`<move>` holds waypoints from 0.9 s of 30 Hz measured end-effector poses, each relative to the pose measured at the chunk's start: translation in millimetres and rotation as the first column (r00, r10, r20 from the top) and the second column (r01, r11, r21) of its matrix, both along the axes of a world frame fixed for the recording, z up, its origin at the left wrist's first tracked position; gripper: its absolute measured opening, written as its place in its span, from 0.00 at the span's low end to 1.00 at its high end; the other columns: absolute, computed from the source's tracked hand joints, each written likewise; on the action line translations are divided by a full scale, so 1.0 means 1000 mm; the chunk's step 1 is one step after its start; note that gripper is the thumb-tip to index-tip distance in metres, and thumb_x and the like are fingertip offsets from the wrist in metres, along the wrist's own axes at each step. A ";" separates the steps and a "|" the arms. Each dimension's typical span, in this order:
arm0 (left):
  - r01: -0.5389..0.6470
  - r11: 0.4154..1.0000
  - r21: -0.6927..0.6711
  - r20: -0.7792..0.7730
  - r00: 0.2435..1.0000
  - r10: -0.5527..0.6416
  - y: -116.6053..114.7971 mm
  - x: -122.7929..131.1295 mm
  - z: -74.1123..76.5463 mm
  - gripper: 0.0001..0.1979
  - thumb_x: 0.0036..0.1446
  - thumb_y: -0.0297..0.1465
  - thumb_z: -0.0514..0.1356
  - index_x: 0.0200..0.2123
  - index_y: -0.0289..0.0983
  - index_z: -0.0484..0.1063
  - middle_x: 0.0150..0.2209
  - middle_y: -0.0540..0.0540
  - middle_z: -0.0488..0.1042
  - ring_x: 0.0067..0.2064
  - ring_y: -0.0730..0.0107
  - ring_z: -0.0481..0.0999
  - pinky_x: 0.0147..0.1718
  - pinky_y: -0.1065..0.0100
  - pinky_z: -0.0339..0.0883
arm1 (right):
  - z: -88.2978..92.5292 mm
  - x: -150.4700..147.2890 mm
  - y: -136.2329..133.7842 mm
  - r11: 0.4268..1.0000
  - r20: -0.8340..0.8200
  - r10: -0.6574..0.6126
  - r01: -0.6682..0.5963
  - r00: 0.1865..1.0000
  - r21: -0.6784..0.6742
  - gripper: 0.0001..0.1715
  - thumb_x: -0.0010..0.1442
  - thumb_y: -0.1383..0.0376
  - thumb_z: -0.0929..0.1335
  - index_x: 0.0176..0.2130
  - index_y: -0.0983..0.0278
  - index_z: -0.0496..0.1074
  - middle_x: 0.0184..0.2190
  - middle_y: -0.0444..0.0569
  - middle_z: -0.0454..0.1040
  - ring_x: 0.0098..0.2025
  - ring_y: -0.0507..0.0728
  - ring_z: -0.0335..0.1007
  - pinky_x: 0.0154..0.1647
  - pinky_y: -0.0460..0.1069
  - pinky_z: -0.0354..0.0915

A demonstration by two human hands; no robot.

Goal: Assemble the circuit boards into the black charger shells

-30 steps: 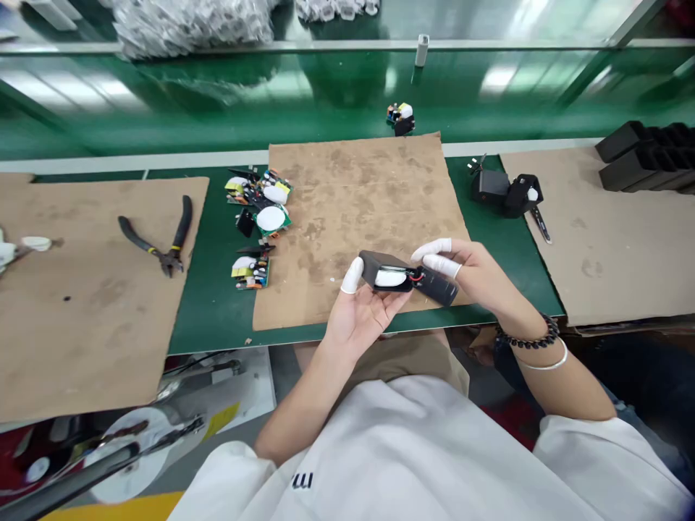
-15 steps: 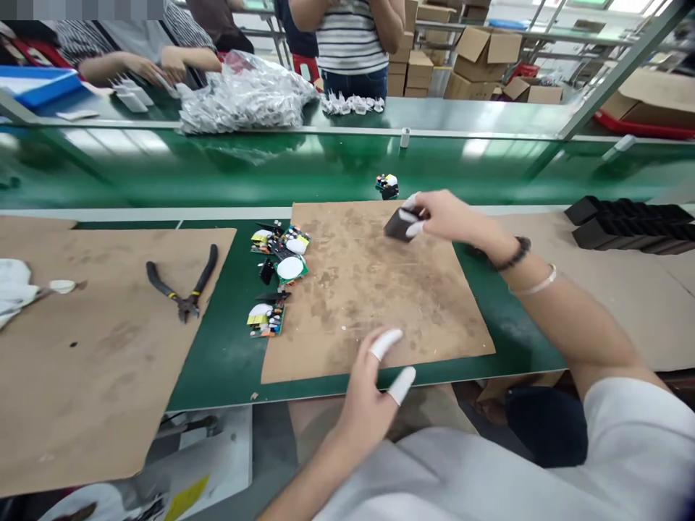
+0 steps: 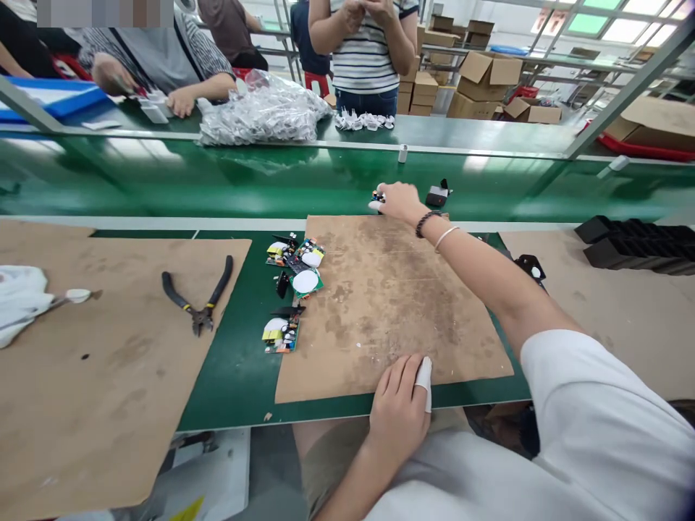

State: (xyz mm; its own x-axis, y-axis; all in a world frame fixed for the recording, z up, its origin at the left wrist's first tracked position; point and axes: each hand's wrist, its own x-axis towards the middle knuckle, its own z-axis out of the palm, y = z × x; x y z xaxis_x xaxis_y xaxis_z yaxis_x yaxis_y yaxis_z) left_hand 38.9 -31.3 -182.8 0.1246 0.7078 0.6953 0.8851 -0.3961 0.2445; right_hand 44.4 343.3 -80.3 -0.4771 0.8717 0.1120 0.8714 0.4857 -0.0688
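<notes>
My right hand (image 3: 400, 201) reaches to the green belt past the cardboard's far edge. Its white-capped fingers close on a small circuit board (image 3: 378, 196), mostly hidden by the hand. Just right of that wrist, a black housing (image 3: 436, 195) lies on the belt. My left hand (image 3: 400, 398) rests flat at the near edge of the cardboard mat (image 3: 391, 304), fingers extended and holding nothing; a white cap covers one finger. Along the mat's left edge sit several populated circuit boards (image 3: 281, 334) with white and yellow parts.
Black-handled cutters (image 3: 200, 311) lie spread on the left cardboard (image 3: 124, 376). Rows of black housings (image 3: 635, 250) stand at right, and another black part (image 3: 531, 266) lies beside my right forearm. Across the belt are a plastic-bag heap (image 3: 266, 112) and co-workers.
My right hand has let go of the black housing on the belt and moved left onto the circuit board. My left hand has come down flat on the near edge. The view has shifted slightly.
</notes>
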 end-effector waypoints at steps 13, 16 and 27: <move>0.020 1.000 -0.005 -0.043 0.999 -0.021 0.001 -0.005 0.000 0.13 0.66 0.20 0.54 0.50 0.32 0.74 0.46 0.40 0.84 0.48 0.58 0.80 0.48 0.62 0.70 | 0.044 0.083 -0.075 0.984 -0.132 0.161 -0.169 0.978 -0.051 0.11 0.65 0.67 0.68 0.44 0.66 0.81 0.43 0.51 0.83 0.44 0.57 0.77 0.46 0.48 0.66; 0.019 1.000 0.011 -0.059 0.998 -0.018 0.002 -0.005 0.002 0.12 0.68 0.21 0.54 0.49 0.33 0.74 0.46 0.41 0.84 0.47 0.59 0.80 0.48 0.62 0.69 | 0.053 0.146 -0.099 0.983 -0.156 0.103 -0.125 0.982 -0.138 0.21 0.61 0.66 0.72 0.54 0.63 0.80 0.48 0.52 0.84 0.48 0.62 0.79 0.49 0.52 0.69; 0.085 0.995 0.044 -0.097 0.992 -0.081 0.003 -0.011 0.003 0.11 0.66 0.20 0.58 0.49 0.32 0.74 0.47 0.38 0.83 0.47 0.56 0.78 0.50 0.61 0.67 | 0.053 0.355 -0.103 0.802 -0.234 -0.595 0.589 0.769 -0.105 0.25 0.61 0.69 0.69 0.57 0.67 0.78 0.54 0.57 0.81 0.55 0.63 0.76 0.60 0.54 0.69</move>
State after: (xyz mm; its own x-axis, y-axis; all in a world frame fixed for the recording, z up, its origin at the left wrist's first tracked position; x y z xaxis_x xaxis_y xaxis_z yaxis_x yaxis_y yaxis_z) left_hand 28.0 -27.8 -179.8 0.2484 0.6586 0.7103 0.8670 -0.4782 0.1401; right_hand 398.9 240.6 -27.2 0.1743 0.9763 0.1283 0.9387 -0.1254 -0.3212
